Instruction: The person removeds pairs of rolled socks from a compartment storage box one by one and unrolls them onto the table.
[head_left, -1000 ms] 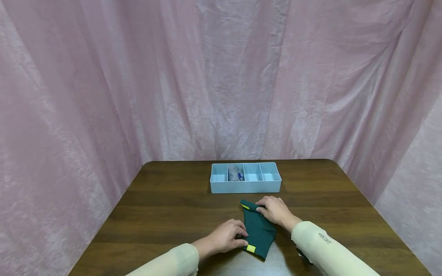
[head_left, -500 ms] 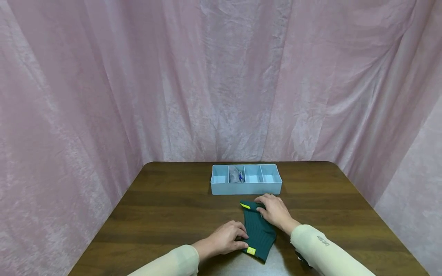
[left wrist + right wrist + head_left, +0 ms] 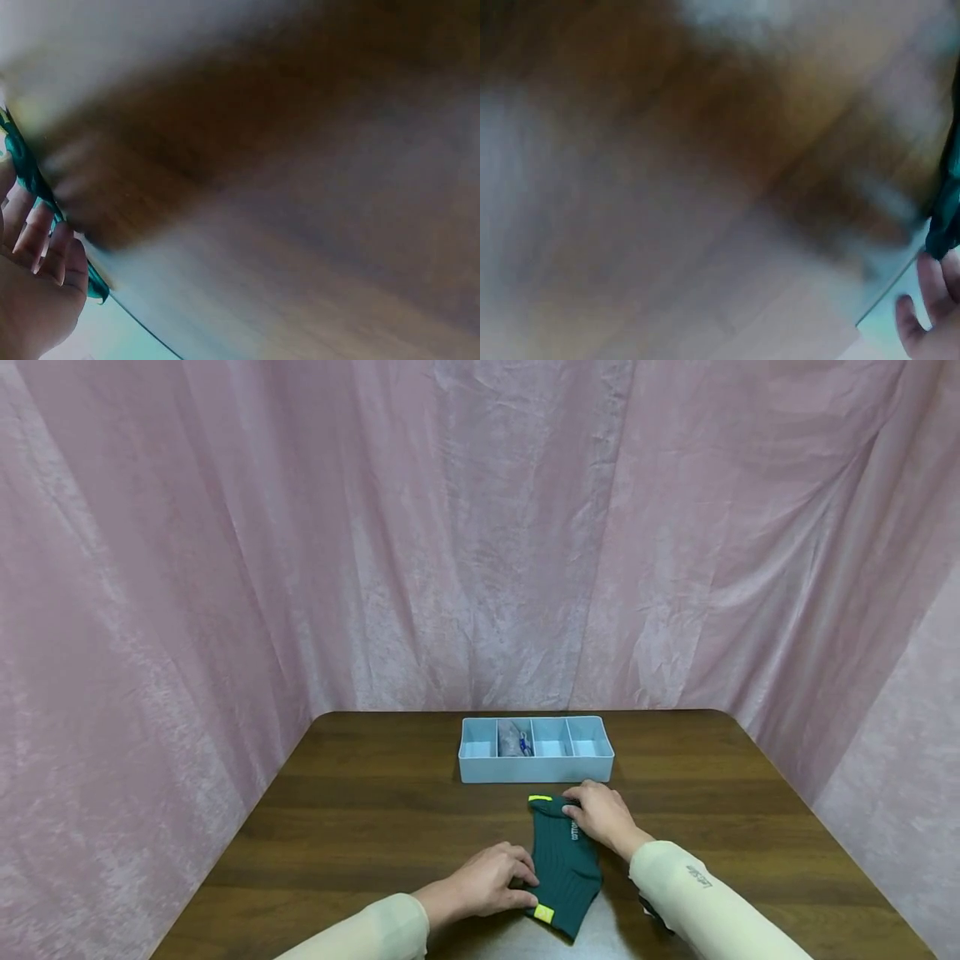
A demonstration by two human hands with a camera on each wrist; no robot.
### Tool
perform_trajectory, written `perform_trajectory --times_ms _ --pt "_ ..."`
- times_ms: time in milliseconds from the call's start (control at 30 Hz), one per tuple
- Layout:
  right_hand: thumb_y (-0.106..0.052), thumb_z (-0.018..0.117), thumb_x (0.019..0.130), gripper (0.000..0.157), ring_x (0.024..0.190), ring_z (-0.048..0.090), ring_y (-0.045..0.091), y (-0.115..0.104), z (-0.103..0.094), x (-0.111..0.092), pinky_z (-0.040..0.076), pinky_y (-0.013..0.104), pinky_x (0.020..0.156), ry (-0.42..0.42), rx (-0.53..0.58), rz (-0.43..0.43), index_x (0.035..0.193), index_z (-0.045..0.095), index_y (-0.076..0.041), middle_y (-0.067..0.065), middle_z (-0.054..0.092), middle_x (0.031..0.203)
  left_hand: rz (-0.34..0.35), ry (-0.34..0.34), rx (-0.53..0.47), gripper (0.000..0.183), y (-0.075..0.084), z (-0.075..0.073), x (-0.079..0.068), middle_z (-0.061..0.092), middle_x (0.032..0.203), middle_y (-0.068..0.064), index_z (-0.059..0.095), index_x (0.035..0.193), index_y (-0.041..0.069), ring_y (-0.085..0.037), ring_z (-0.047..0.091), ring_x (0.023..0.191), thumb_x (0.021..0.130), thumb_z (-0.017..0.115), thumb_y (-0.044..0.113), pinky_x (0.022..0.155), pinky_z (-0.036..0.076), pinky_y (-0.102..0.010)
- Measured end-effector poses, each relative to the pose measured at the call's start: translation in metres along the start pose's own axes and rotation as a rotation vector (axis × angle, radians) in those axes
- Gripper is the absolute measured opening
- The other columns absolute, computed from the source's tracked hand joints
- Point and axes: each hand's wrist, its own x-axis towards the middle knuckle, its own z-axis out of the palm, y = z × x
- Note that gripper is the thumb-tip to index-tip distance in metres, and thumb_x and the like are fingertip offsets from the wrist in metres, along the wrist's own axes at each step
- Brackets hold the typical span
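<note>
A ribbed green sock (image 3: 564,867) is lying on the wooden surface (image 3: 375,810), its long axis running from just right of a person's left hand (image 3: 491,878) up to the fingertips of the right hand (image 3: 602,814). The left hand is touching the sock's near left edge, thumb and fingers loosely parted, a yellow tab (image 3: 543,913) showing just below the thumb. The right hand is resting over the far right corner, its fingertips touching the cuff (image 3: 550,807) above white lettering (image 3: 574,829); whether they are pinching the cloth or only pressing it, the blurred wrist view is not making clear. The left hand is sitting nearer the camera. Beyond the right hand and slightly to its left, a light blue tray (image 3: 536,770) is standing apart from the sock, a grey item (image 3: 508,737) lying in its second compartment from the left.
</note>
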Motion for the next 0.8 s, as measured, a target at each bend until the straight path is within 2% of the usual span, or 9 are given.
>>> perform_trajectory --times_ms 100,233,333,500,633,800 --pt "-0.019 0.077 0.087 0.028 0.101 0.062 0.030 0.000 0.003 -0.003 0.047 0.051 0.086 0.053 -0.028 -0.075 0.113 0.073 -0.011 0.007 0.066 0.105 0.002 -0.011 -0.010 0.022 0.000 0.000 0.001 0.064 0.104 0.011 0.079 0.104 0.016 -0.001 0.053 0.095 0.090 0.074 0.033 0.080 0.043 -0.014" --pt "-0.024 0.078 0.086 0.030 0.101 0.062 0.028 0.001 0.004 -0.004 0.047 0.050 0.087 0.033 -0.058 -0.155 0.113 0.073 -0.012 0.006 0.067 0.106 -0.003 -0.012 -0.026 0.022 0.000 -0.001 0.001 0.065 0.104 0.011 0.079 0.105 0.016 -0.001 0.053 0.095 0.091 0.074 0.032 0.080 0.044 -0.015" --pt "-0.020 0.076 0.088 0.024 0.097 0.065 0.028 0.002 0.002 -0.002 0.049 0.049 0.085 0.004 -0.048 -0.118 0.110 0.073 -0.010 0.006 0.069 0.102 0.001 -0.008 -0.018 0.022 0.000 -0.001 0.001 0.065 0.104 0.011 0.079 0.105 0.016 -0.001 0.054 0.096 0.091 0.074 0.032 0.081 0.043 -0.014" --pt "-0.015 0.069 0.093 0.017 0.096 0.067 0.028 0.007 -0.001 0.005 0.052 0.048 0.083 -0.054 -0.053 0.003 0.107 0.075 -0.008 0.007 0.072 0.099 0.022 -0.005 0.004 0.022 0.000 0.000 0.000 0.065 0.104 0.012 0.079 0.104 0.018 -0.001 0.054 0.097 0.090 0.074 0.034 0.082 0.042 -0.013" --pt "-0.016 0.069 0.093 0.020 0.100 0.066 0.030 0.011 -0.002 0.007 0.050 0.051 0.083 -0.033 -0.094 0.069 0.110 0.074 -0.008 0.009 0.071 0.104 0.019 -0.011 -0.002 0.022 0.001 -0.001 -0.001 0.064 0.104 0.012 0.079 0.104 0.018 -0.001 0.054 0.098 0.090 0.073 0.034 0.084 0.042 -0.014" --pt "-0.025 0.071 0.092 0.030 0.104 0.064 0.032 0.012 -0.001 0.005 0.047 0.053 0.087 0.041 -0.094 0.013 0.116 0.071 -0.008 0.011 0.068 0.109 0.019 -0.011 -0.002 0.022 0.000 -0.004 -0.001 0.064 0.104 0.012 0.079 0.105 0.017 0.000 0.054 0.097 0.090 0.074 0.033 0.083 0.042 -0.013"
